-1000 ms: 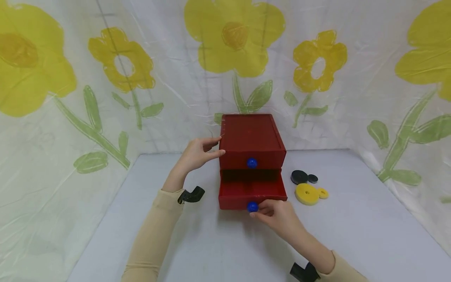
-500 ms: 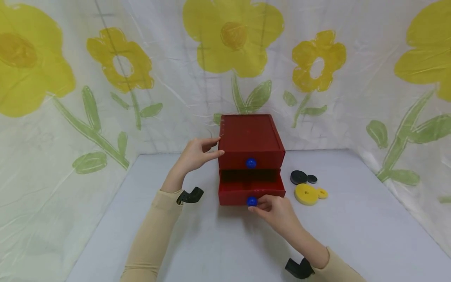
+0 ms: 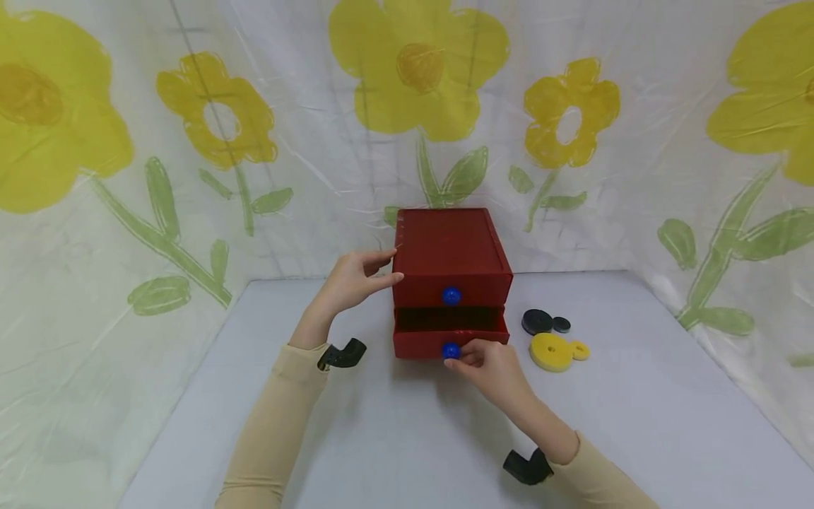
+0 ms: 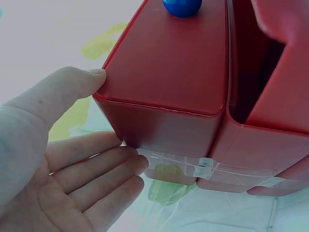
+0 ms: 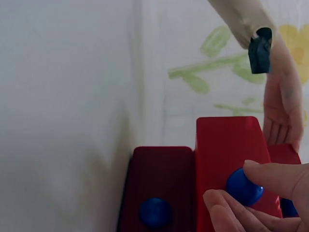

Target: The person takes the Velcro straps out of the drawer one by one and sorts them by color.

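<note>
A red drawer cabinet (image 3: 450, 240) stands at the back of the table, with its top drawer closed. Below that, a red drawer (image 3: 420, 346) is partly pulled out. My right hand (image 3: 499, 375) pinches the round blue drawer knob (image 5: 244, 187) on its front between thumb and fingers. On the cabinet's left side, my left hand (image 3: 352, 281) touches the edge with straight fingers; its thumb (image 4: 79, 84) lies at the front corner. The fingertips (image 4: 133, 166) are by the side wall. Inside the drawer it is dark, so its contents are hidden.
Right of the cabinet lie a large black disc (image 3: 537, 322), a small black disc (image 3: 562, 324), a large yellow ring (image 3: 551, 352) and a small yellow ring (image 3: 580, 350). The right wrist view shows another closed drawer (image 5: 161, 176) with a blue knob. A flowered curtain (image 3: 305, 177) hangs behind.
My right hand has pushed the drawer inward by its knob, so less of it sticks out. The left hand has stayed on the cabinet's side.
</note>
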Available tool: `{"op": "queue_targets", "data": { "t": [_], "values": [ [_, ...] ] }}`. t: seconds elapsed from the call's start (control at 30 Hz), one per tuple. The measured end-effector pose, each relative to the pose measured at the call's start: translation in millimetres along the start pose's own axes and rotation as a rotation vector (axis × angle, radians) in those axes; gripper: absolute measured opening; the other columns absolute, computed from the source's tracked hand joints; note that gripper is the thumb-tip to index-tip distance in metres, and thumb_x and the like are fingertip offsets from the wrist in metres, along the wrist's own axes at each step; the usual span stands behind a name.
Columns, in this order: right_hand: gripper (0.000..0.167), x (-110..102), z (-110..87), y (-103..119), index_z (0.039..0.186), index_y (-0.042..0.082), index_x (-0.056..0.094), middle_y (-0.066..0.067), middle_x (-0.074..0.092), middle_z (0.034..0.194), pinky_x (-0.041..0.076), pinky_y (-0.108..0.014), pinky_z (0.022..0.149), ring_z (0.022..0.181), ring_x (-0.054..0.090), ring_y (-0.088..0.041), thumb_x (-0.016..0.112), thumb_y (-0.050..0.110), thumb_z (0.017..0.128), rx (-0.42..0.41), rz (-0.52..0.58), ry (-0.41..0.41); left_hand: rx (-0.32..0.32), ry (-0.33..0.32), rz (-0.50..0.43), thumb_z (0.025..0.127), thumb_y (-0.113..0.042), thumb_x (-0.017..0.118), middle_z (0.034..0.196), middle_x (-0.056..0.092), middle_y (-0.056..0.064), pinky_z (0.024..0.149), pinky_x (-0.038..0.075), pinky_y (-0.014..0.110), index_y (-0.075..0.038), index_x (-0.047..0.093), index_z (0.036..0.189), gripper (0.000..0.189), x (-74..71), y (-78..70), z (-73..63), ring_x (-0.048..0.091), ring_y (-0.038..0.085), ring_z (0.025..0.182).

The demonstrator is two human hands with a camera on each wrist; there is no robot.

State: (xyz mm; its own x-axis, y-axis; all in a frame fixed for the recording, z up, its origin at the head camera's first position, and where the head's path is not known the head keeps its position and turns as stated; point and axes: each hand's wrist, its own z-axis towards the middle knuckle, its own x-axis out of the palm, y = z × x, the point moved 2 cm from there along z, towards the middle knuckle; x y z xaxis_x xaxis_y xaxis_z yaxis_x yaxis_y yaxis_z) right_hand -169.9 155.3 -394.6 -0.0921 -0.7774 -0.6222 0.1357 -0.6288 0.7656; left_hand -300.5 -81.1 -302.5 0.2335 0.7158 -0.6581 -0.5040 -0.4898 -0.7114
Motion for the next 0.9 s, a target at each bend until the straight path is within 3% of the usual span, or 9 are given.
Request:
{"op": "queue_targets", "data": {
  "t": [0.9],
  "values": [
    [0.023, -0.7, 42.1, -5.1, 0.087, 0.003, 0.071, -0.003, 0.071, 0.072, 0.055, -0.025, 0.057, 0.063, 0.066, -0.011, 0.077, 0.024, 0.080, 0.016, 0.014, 0.005, -0.018, -0.006, -0.013, 0.085, -0.042, 0.069, 0.136, 0.056, 0.007, 0.099, 0.047, 0.038, -0.015, 0.056, 0.134, 0.057, 0.5, -0.2, 2.3, 0.055, 0.026, 0.123]
  ]
}}
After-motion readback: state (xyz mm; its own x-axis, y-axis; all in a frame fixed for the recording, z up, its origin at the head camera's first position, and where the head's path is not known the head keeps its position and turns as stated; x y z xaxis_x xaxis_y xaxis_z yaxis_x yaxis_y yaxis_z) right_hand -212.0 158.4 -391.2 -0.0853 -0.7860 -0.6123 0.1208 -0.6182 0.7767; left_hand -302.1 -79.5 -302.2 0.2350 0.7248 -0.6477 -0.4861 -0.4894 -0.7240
